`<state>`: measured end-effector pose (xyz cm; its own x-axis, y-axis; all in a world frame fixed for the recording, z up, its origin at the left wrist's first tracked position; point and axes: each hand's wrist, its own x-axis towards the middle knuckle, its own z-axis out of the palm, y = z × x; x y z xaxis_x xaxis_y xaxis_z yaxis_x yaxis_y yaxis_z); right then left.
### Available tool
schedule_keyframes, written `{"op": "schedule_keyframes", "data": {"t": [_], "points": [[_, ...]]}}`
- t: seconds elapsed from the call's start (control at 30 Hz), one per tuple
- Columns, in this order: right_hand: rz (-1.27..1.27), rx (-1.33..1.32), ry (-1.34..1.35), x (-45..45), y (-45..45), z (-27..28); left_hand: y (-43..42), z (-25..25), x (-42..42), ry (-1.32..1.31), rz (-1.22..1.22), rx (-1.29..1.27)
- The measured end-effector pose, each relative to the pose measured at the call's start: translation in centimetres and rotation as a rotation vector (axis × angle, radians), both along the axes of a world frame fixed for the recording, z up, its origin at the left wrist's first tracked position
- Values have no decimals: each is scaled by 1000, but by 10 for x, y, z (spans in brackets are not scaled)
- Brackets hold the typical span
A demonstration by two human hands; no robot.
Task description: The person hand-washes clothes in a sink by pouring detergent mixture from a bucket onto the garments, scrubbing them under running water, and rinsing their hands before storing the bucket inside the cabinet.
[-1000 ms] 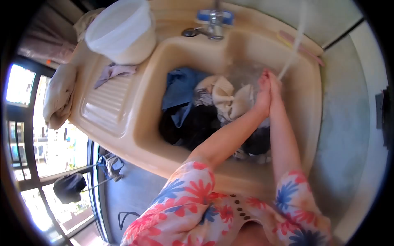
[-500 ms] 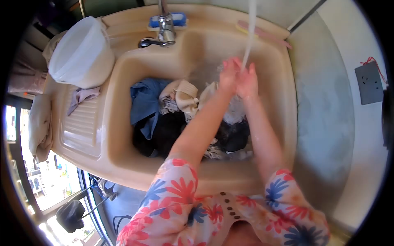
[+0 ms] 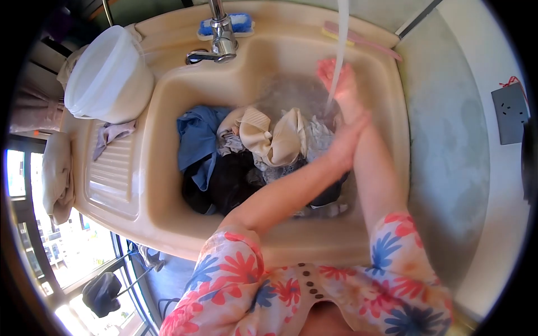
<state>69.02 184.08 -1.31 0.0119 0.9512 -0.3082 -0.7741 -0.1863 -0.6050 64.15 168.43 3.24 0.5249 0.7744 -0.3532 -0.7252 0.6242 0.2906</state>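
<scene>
My left hand (image 3: 350, 139) is wrapped round my right forearm (image 3: 370, 157) just below the wrist. Beyond it my right hand (image 3: 338, 81) is held up beside the stream of running water (image 3: 339, 50), fingers loosely bent and nothing in them. Under my arms, wet laundry lies in the sink (image 3: 159, 168): a blue garment (image 3: 203, 131), cream fabric (image 3: 280, 143), black clothes (image 3: 227, 182) and a whitish piece (image 3: 319, 137) partly hidden by my left hand. Cloudy water (image 3: 291, 92) shows around the laundry.
A white bucket (image 3: 106, 78) and a small greyish cloth (image 3: 112, 137) sit on the ribbed drainboard (image 3: 109, 182). Behind the basin are a chrome tap (image 3: 223, 42), a blue-and-white brush (image 3: 241, 23) and a pink brush (image 3: 375, 45). A power socket (image 3: 510, 112) is on the right wall.
My hands were together under the water; the left has slid back onto my right forearm. My right hand has moved slightly away, beside the stream.
</scene>
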Motion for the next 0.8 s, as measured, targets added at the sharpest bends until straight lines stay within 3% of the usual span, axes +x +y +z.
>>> {"op": "schedule_keyframes", "data": {"t": [0.1,0.2,0.23,0.33,0.37,0.47,0.5,0.6,0.63,0.7,0.8], "points": [[30,-63,-71,10,6,-9,-27,37,1,188,111,108],[177,83,64,13,-8,-30,7,-4,5,401,144,242],[248,165,139,12,-18,-34,32,-18,3,353,222,198],[64,166,-89,-24,-59,13,88,-34,-14,75,503,91],[187,228,-73,-22,-74,23,99,-39,-22,60,468,62],[168,259,-1007,-37,-101,35,109,-42,-42,15,327,36],[-56,580,-1769,-37,-106,4,102,-30,-46,-2,257,66],[25,461,-1778,-18,-92,1,85,-15,-39,-53,152,102],[21,630,-1688,6,-78,-5,84,-16,-28,-83,139,77],[53,429,-1524,29,-49,-15,69,-9,-18,-132,92,136],[175,194,-1145,38,-55,17,63,-6,-24,-224,60,121]]}}
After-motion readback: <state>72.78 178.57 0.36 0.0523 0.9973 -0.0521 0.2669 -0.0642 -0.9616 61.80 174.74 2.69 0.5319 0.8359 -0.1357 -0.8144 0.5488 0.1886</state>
